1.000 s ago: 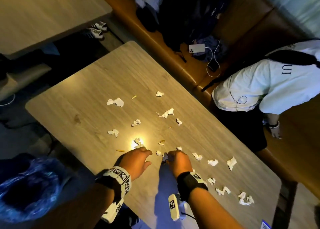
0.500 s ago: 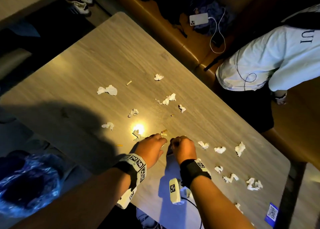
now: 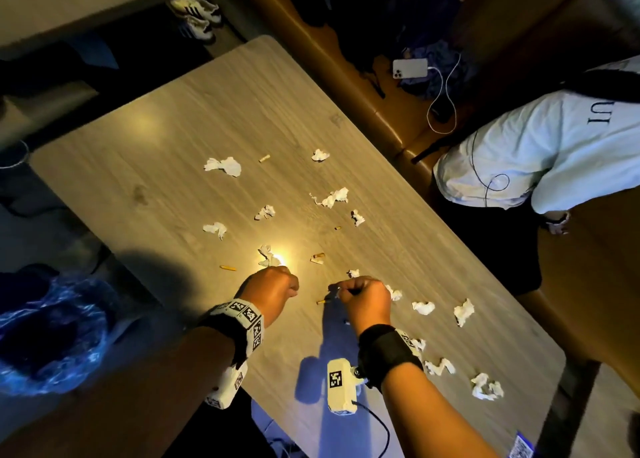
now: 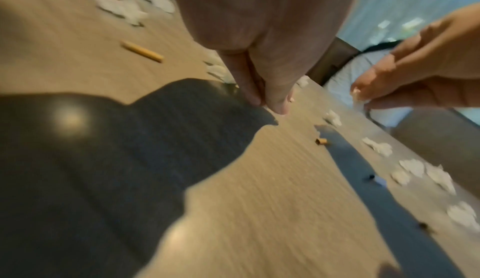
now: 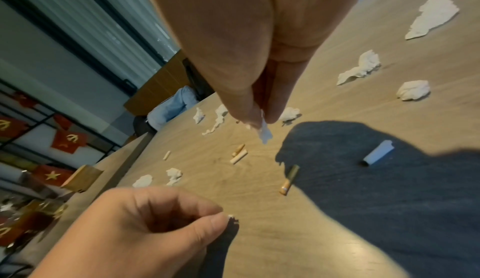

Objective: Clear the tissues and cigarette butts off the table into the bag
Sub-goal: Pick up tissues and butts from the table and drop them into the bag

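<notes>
Crumpled white tissues [image 3: 224,165] [image 5: 414,90] and cigarette butts [image 3: 228,268] [image 5: 288,179] lie scattered over the wooden table [image 3: 173,163]. My right hand [image 3: 363,298] hovers near the table's middle and pinches a small tissue scrap [image 5: 265,132] between thumb and fingertips. My left hand [image 3: 273,289] is just to its left, with fingers curled, and pinches a tiny white scrap [image 5: 232,217]; I cannot tell if it is tissue or a butt. One butt [image 3: 321,301] lies between the hands. The blue plastic bag [image 3: 52,336] sits below the table's left edge.
A person in a white shirt [image 3: 536,152] sits on the brown bench [image 3: 381,111] at the table's far right side. A phone on a cable [image 3: 409,68] lies on the bench. More tissues [image 3: 485,386] lie near the right edge. A second table [image 3: 86,4] stands beyond.
My left hand went from spread fingers near the table to a curled pinch and rose slightly. My right hand stayed closed and lifted a little. The view shifted.
</notes>
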Motion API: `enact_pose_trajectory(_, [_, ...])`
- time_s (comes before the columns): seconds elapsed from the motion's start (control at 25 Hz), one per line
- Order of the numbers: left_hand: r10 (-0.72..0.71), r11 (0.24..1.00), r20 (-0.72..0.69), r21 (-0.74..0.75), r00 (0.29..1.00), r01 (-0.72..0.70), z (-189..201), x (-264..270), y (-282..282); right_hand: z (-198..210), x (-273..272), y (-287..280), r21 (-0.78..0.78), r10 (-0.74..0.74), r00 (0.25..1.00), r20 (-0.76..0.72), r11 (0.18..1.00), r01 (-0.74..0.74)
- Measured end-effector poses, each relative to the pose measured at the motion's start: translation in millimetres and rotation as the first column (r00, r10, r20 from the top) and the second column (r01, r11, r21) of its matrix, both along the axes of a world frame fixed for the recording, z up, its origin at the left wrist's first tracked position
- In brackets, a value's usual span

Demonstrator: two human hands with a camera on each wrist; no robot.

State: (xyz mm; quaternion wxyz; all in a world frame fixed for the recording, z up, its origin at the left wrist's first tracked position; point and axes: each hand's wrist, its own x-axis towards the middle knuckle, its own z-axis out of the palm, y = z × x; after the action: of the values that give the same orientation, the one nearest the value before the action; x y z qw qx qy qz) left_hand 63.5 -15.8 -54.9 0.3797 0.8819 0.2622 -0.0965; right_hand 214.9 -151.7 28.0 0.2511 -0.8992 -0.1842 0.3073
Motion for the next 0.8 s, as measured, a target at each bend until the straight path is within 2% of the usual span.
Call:
enact_pose_trajectory(0.08, [0.223,0.974,0.069,-0.048,0.972,-0.221,4.4,-33.4,0.3,7.8,-6.3,5.6,0.018,0.053,0.999,-0.013,0.998,-0.053])
enact_pose_trajectory(0.16, [0.394,0.919,0.126,-0.057,0.911,-0.39,15.6,-71.8,8.3,15.0,-15.9,16.1,0.04,0.128,0.991,-0.027,0.991,-0.127])
enact_pose_trajectory(0.28, [0.591,0.805,0.176,-0.063,0.787,-0.59,30.6,-136.1,32.1,23.1,-34.2,42.6,0.044,0.242,0.969,-0.037,0.97,-0.241])
enact_pose_trajectory(0.36, [0.699,0.703,0.215,-0.031,0.682,-0.711,41.3,-188.0,49.2,32.5,-60.1,69.6,0.036,0.327,0.944,-0.044,0.945,-0.326])
enact_pose_trajectory(0.48, [0.819,0.549,0.202,-0.011,0.536,-0.835,43.0,-264.2,61.6,39.1,-111.0,116.3,0.065,0.437,0.898,-0.046,0.899,-0.434])
enact_pose_trajectory(0.6, [0.896,0.427,0.123,0.028,0.427,-0.904,30.9,-328.6,62.3,32.2,-166.9,157.9,0.118,0.538,0.84,-0.067,0.841,-0.528])
enact_pose_trajectory(0.8, [0.987,0.157,0.01,0.011,0.157,-0.987,-17.1,-424.1,72.0,-11.8,-286.8,226.2,0.102,0.713,0.687,-0.143,0.701,-0.706])
